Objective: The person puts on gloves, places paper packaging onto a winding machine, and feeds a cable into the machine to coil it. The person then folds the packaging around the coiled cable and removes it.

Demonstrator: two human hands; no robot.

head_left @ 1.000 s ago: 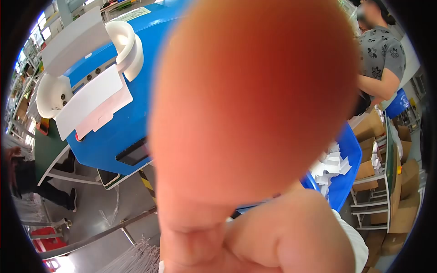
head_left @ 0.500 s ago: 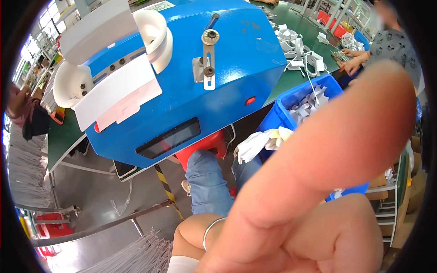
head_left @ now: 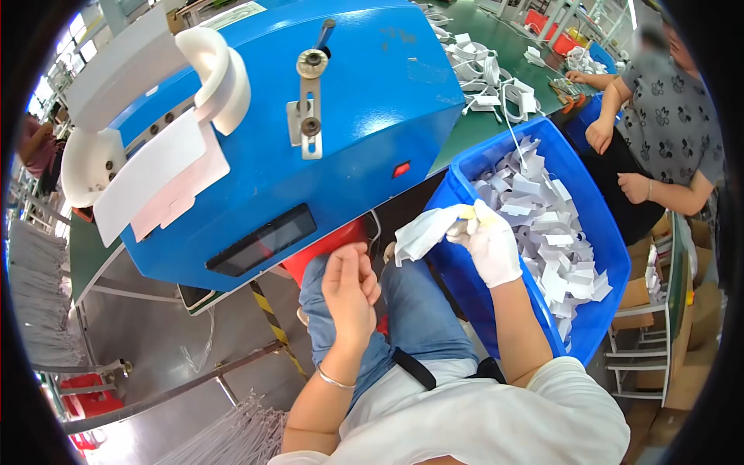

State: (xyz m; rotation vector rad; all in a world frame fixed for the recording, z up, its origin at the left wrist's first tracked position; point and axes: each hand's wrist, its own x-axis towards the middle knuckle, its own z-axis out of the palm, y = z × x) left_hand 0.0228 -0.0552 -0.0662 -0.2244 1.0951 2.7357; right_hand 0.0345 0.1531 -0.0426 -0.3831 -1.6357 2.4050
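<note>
My left hand (head_left: 349, 287), bare and with a silver bangle on its wrist, hovers over my lap before the blue machine. Its fingers are loosely extended and hold nothing. My right hand (head_left: 494, 246) wears a white glove. It pinches another white glove (head_left: 422, 232), which hangs limp to the left by the rim of the blue bin (head_left: 608, 232). Folded white paper pieces (head_left: 535, 205) fill much of that bin.
The blue machine (head_left: 372, 147) has a white curved guide (head_left: 232, 85), a dark screen (head_left: 263, 242) and a red switch (head_left: 401, 169). Coiled white cables (head_left: 492, 77) lie on the green table (head_left: 535, 58). A co-worker (head_left: 659, 116) sits at right. Cable bundles (head_left: 229, 434) hang lower left.
My left hand has dropped from close before the camera to above my lap. The view has shifted, uncovering the blue bin and my gloved right hand, which still holds the loose glove.
</note>
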